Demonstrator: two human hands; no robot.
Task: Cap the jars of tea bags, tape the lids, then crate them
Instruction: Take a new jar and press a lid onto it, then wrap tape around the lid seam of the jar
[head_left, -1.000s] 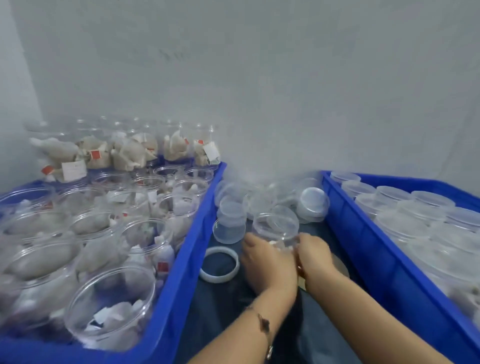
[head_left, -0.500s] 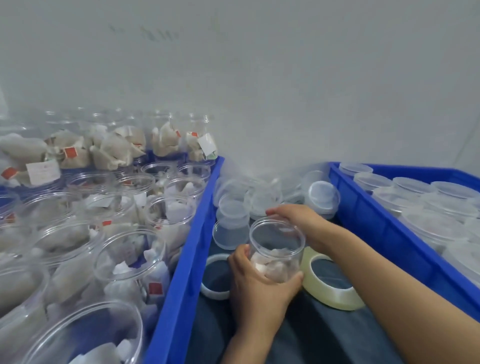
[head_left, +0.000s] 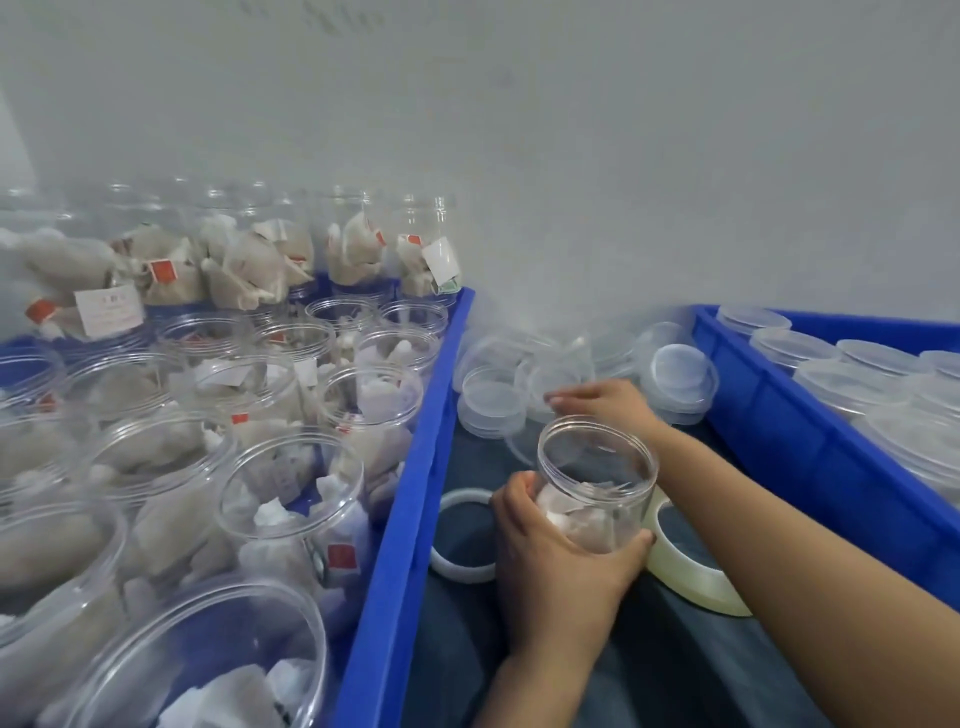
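Left hand (head_left: 556, 561) gripping uncapped jar (head_left: 596, 483) of tea bags, right hand (head_left: 605, 402) fingering lids (head_left: 550, 379)

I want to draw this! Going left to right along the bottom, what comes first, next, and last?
Blue crate of open jars → white ring → left hand holding the jar of tea bags → tape roll → blue crate of capped jars.

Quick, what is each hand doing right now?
Left hand: grips the open jar of tea bags.
Right hand: reaches among the loose lids; whether it grips one cannot be told.
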